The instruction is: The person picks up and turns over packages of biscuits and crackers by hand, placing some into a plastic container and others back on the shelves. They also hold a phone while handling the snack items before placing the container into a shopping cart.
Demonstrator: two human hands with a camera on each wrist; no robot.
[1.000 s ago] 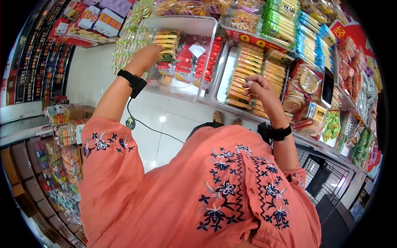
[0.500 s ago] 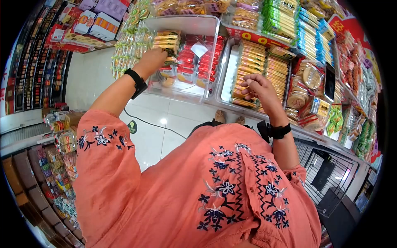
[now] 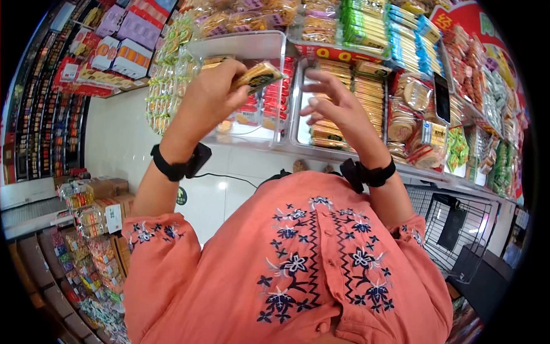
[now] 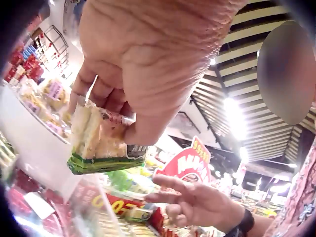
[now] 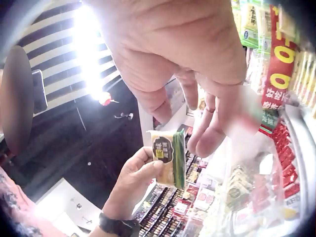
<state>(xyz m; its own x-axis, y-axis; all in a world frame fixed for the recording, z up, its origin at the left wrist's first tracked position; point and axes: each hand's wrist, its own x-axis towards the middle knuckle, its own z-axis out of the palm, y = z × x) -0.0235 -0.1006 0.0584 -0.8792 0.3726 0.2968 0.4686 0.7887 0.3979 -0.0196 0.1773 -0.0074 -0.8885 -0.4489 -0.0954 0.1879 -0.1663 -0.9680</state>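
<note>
"Shelves, tall, dark and full of little packs, stand at the far left. What is next?"

"Purple and white cardboard boxes. Then comes a big see-through plastic bin. The left hand is up over it."

"What is in its grip?"

"One small yellow and green plastic packet. The thumb and fingers pinch it. It tilts in the air above the bin."

"What is lower down?"

"Shiny red plastic packets lie in the bin."

"And the right hand?"

"It hangs over a pale plastic tray with rows of flat yellow packets. Its grip is wide, with loose fingers spread apart."

"What is past it?"

"Clear bags of round tan crackers, a flat black phone, then a black wire cart."
</note>
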